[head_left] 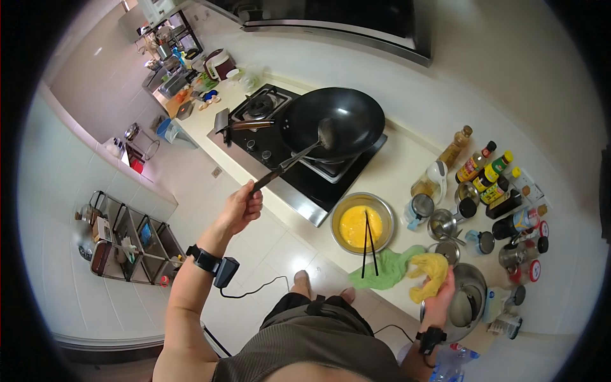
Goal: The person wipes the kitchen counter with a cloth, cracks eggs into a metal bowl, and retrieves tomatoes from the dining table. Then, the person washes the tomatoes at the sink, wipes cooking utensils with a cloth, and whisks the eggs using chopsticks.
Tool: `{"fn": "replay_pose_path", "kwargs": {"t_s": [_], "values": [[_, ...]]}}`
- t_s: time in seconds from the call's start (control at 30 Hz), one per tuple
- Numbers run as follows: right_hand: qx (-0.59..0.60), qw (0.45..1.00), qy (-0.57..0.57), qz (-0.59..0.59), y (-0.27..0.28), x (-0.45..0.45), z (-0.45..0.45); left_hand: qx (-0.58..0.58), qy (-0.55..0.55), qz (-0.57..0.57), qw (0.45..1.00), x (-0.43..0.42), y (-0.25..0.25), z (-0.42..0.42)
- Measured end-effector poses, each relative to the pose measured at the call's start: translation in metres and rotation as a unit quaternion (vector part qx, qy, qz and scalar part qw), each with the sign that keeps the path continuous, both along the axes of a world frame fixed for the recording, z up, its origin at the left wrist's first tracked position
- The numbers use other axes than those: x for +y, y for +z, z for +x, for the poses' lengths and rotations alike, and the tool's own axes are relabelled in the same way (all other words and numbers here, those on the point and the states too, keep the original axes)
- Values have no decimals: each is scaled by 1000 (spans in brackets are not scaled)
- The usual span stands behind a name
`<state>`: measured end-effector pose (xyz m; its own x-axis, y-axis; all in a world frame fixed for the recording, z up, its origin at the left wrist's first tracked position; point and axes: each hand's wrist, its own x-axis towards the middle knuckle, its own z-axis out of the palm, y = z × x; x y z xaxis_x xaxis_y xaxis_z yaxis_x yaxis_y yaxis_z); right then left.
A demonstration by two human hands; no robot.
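Observation:
My left hand (242, 209) is closed around the dark handle of a long wok spatula (293, 162). Its metal head rests inside the black wok (353, 118), which sits over the right burner of the gas stove. My right hand (440, 295) grips a bunched yellow cloth (429, 272) near the counter's front edge. Beside it, a green cloth (388, 268) lies on the counter. Farther left stands a metal bowl (389, 216) of beaten egg (358, 229), with dark chopsticks (366, 245) leaning in it and reaching over the rim.
Several sauce bottles (474, 165) and seasoning jars (439, 223) crowd the right side against the wall. A steel pan (474, 280) lies right of my right hand. A range hood (344, 38) overhangs the stove. A rice cooker (219, 63) stands at the counter's far left.

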<state>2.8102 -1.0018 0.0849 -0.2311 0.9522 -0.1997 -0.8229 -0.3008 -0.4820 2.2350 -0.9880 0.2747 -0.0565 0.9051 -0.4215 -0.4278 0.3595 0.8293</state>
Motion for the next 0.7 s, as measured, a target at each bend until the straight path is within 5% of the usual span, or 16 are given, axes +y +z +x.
{"fn": "replay_pose_path", "kwargs": {"t_s": [0.03, 0.27, 0.33, 0.37, 0.4, 0.47, 0.7], "values": [[-110, 983, -125, -76, 52, -4, -30, 8, 4, 8, 1000, 0, -1, -1], [-151, 968, -126, 158, 155, -54, -81, -34, -14, 49, 998, -3, -10, -43], [-386, 889, -138, 203, 158, -70, -112, -63, -32, 70, 995, -10, -9, -67], [-253, 948, -89, 171, 176, -75, -146, -84, -38, 68, 993, -15, -8, -80], [-254, 947, -89, 176, 191, -76, -186, -97, -32, 78, 992, -20, -7, -94], [-81, 960, 120, 242, 229, -72, -279, -111, -36, 96, 989, -35, 0, -122], [-101, 968, 200, 113, 175, -27, -536, -89, -54, 168, 980, -90, 1, -235]]}}
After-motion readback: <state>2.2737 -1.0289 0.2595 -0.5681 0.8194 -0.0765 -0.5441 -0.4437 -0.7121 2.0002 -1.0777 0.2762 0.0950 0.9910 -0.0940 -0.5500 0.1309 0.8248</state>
